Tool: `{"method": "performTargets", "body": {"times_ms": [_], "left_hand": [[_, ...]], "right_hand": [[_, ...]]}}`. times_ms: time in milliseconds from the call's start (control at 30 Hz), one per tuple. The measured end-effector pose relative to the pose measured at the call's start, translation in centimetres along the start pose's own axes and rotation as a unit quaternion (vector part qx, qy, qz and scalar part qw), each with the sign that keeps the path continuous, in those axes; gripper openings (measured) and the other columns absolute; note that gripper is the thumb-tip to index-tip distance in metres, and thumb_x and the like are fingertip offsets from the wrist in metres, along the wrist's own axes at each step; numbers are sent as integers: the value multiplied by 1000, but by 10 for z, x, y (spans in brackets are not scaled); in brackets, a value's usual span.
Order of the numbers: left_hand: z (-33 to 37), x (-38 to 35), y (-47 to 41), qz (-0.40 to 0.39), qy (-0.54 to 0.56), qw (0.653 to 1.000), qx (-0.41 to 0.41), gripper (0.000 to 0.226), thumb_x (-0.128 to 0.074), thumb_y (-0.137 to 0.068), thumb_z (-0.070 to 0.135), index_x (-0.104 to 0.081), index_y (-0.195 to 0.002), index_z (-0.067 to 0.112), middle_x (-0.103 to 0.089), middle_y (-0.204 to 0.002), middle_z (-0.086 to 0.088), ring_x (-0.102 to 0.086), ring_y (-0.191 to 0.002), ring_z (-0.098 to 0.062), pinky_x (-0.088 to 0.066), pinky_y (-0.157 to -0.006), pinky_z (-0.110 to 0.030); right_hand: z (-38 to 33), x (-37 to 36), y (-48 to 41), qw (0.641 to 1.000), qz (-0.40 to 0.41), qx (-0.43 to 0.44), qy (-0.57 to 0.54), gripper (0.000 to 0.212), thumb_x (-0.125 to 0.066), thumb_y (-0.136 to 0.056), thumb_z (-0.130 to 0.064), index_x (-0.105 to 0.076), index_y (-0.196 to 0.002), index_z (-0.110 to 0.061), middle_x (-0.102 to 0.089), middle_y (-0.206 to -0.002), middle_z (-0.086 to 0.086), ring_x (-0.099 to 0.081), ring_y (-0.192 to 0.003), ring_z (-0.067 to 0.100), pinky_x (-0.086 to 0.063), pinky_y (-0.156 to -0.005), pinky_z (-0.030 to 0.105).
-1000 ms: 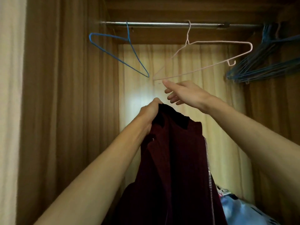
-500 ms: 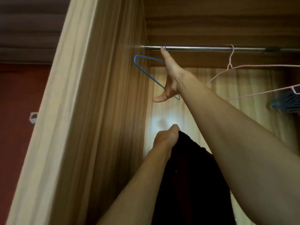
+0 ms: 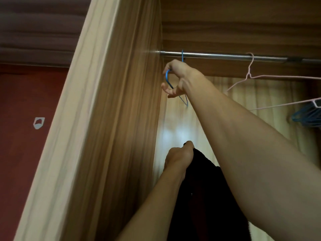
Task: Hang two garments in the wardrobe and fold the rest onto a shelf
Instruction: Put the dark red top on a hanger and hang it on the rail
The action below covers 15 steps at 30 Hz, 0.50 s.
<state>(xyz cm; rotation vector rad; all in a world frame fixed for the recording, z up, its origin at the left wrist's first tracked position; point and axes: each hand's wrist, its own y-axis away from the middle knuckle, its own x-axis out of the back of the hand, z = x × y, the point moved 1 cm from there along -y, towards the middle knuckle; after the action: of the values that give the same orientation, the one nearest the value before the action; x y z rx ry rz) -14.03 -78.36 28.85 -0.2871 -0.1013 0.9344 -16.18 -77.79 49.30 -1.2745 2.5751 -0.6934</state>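
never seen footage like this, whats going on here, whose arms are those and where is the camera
No machine here: these are a person's two bare arms, filmed by a wide-angle camera worn on their head, looking up into a wooden wardrobe. That is why the arms seem to grow out of the bottom of the picture.

The right hand reaches up and curls around a blue wire hanger whose hook is over the metal rail. The left hand, lower down, grips the top of a dark garment that hangs below it.

Further right on the rail hangs a pink wire hanger, and at the right edge a bunch of blue hangers shows. The big slanted board on the left is the wardrobe's side panel, with a red wall beyond it.
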Motion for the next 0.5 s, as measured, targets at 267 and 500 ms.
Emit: {"method": "performTargets", "body": {"times_ms": [267,500], "left_hand": [[-8,-4,3,-2,37,999,-22,30,-58,-80,44,-61,-86,14,-62,-82,-1,-64,-78,-23,-48,-74,-34],[8,3,20,-9,43,999,-17,40,-56,-65,47,-63,-86,14,-62,-81,-3,-62,-74,-25,-46,-70,-34]], "right_hand": [[1,33,27,991,7,18,-132,14,-40,-85,2,-48,-90,-8,-43,-102,33,-47,-58,23,-44,-50,15],[-1,62,28,975,-14,89,-204,24,-35,-84,10,-50,-96,-4,-58,-87,15,-56,-60,14,-62,-75,33]]}}
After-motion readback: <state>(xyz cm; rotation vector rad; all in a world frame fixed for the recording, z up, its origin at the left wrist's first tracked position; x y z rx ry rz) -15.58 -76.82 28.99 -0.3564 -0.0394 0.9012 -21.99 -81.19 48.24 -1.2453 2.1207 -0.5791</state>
